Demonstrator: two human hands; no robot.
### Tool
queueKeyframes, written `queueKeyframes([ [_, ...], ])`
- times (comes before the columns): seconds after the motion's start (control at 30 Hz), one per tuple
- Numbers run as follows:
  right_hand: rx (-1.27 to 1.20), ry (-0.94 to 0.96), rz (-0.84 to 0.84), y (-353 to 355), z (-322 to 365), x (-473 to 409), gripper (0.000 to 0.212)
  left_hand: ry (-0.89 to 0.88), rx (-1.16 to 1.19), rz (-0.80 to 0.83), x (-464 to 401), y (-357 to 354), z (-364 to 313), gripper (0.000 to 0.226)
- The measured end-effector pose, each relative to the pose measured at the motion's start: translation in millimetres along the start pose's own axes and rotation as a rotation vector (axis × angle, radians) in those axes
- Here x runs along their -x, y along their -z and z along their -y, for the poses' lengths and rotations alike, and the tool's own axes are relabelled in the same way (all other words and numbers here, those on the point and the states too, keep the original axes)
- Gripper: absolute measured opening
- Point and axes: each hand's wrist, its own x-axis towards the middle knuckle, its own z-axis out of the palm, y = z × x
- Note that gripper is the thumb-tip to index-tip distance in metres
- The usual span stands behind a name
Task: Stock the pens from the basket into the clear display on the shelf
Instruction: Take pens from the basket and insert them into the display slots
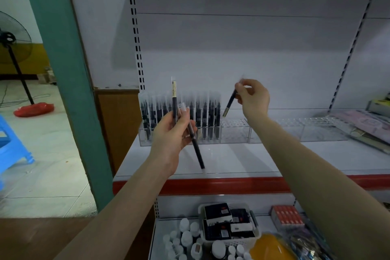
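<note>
**Pens Poised Over the Clear Shelf Display**

Pinched by its upper end between thumb and fingertips of the right hand (253,99): one slim black pen with a pale tip (230,102), tilted, tip down, just above the empty holes of the clear acrylic pen display (234,131). Curled round two more slim black pens (191,133) in the left hand (172,133): one upright, one slanting down past the palm. Light, stiff and smooth-barrelled by the look of them, likely slippery; best held near the top, leaving the lower end free to find a hole. Left part of the display packed with upright black pens, right part bare of them. Beside it on the white shelf with the red front edge (232,183), a second clear holder (295,131), apparently unfilled. On the shelf below, a white plastic basket (232,240) holding dark boxes, white-capped bottles (185,236) alongside.
</note>
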Motion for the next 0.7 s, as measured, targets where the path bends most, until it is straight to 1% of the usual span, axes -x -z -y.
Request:
queueKeyframes([
  [0.13,0.073,0.032,0.057,-8.3,-8.0,-3.8,0.003,0.012,0.023,0.013,-3.4,0.0,1.1,0.012],
  [0.4,0.172,0.017,0.156,-13.0,-19.9,-6.6,0.007,0.025,0.039,0.012,-7.2,4.0,6.7,0.009],
  [0.57,0.25,-0.001,0.233,-16.4,-21.0,-9.4,0.006,0.013,0.02,0.022,-6.6,6.3,6.8,0.013],
  [0.63,0.279,-0.024,0.248,-16.5,-24.2,-9.6,0.006,0.008,-0.001,0.024,-7.3,7.3,7.5,0.016],
  [0.7,0.292,-0.041,0.242,-16.0,-28.5,-9.0,0.011,0.004,-0.014,0.025,-8.0,8.8,9.2,0.022],
])
